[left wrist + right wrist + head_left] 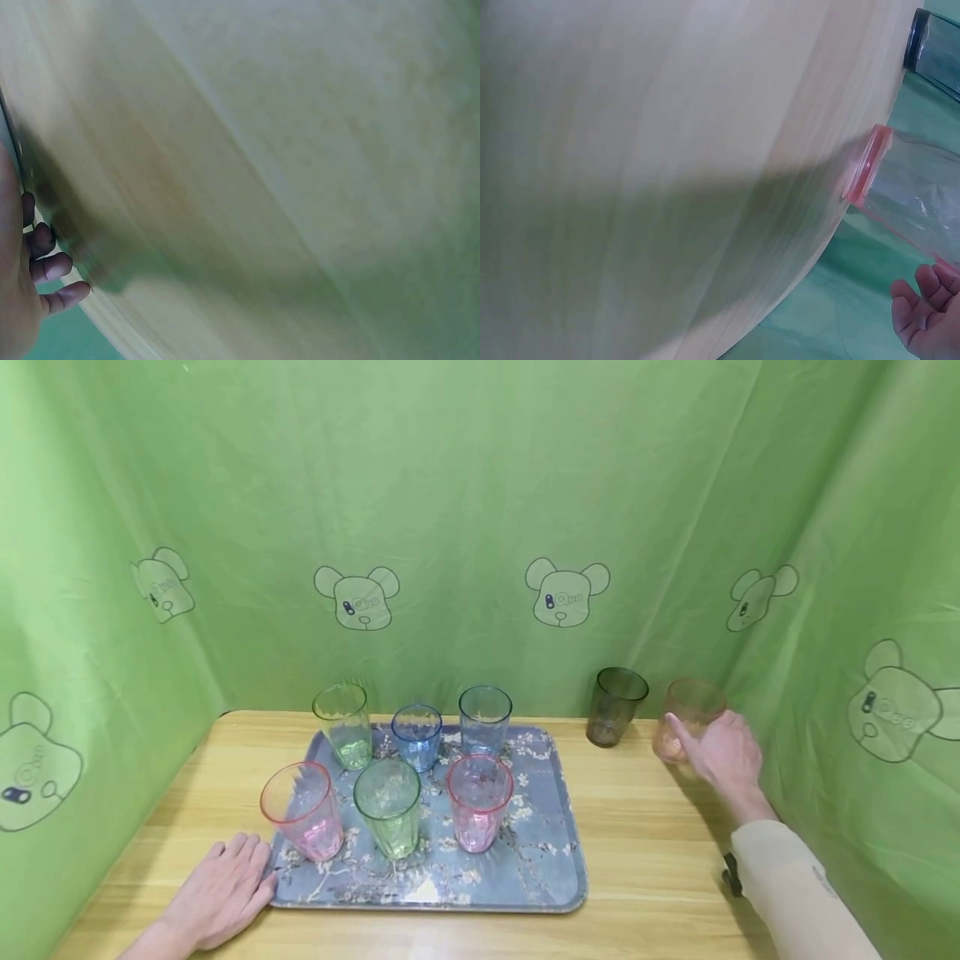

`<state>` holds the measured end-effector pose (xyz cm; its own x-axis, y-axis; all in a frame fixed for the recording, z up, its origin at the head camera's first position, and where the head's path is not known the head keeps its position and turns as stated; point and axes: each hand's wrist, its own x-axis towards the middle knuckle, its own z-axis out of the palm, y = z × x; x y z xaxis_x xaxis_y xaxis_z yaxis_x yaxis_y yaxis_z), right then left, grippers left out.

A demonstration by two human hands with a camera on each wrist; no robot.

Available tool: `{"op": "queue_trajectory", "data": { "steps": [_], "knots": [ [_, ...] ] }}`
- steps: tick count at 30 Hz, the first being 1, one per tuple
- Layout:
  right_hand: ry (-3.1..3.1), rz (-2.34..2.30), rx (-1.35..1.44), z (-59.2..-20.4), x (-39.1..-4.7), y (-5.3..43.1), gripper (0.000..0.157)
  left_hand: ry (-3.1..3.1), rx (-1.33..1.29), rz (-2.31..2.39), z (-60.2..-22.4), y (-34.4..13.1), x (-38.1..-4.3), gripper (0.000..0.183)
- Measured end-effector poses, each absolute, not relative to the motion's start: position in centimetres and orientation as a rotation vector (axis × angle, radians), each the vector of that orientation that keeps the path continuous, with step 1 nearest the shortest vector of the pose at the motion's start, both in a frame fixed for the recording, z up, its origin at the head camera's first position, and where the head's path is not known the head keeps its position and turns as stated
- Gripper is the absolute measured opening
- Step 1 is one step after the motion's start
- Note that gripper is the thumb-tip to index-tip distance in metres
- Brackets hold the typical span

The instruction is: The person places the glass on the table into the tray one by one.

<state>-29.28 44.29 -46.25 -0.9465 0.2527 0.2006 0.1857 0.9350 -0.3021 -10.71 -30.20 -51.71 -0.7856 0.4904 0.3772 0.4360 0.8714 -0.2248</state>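
Note:
At the far right of the table, my right hand (723,752) holds an orange-pink clear glass (693,697). Its thumb lies on the near left side and its fingers are at the right. In the right wrist view, curled fingers (922,304) show beside the glass's upper end, while its pink base (866,165) stands on the table. A dark smoky glass (617,708) stands just left of it. My left hand (225,889) lies flat on the table, with its thumb by the front left corner of the patterned tray (536,877). It holds nothing.
On the tray's back row stand a yellow-green glass (345,727), a short blue glass (417,742) and a taller blue glass (485,722). In front are a pink glass (306,814), a green glass (390,810) and another pink glass (480,806). Green curtains (450,485) enclose the wooden table (645,868).

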Motion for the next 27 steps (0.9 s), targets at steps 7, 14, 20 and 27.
{"op": "queue_trajectory", "data": {
  "steps": [7, 14, 20, 27],
  "knots": [
    [-2.851, 0.388, -0.297, -46.24, -29.14, 44.17, 0.119, -2.596, -0.691, 0.167, -51.92, -30.35, -10.74, 0.025],
    [-2.857, 0.374, -0.267, -46.04, -29.04, 44.01, 0.117, -2.580, -0.700, 0.168, -52.10, -30.44, -10.70, 0.025],
    [-2.862, 0.355, -0.234, -45.83, -28.88, 43.97, 0.117, -2.574, -0.700, 0.165, -52.11, -30.39, -10.75, 0.025],
    [-2.864, 0.339, -0.211, -45.52, -28.46, 43.70, 0.116, -2.583, -0.692, 0.168, -52.12, -30.38, -10.79, 0.025]
  ]
}}
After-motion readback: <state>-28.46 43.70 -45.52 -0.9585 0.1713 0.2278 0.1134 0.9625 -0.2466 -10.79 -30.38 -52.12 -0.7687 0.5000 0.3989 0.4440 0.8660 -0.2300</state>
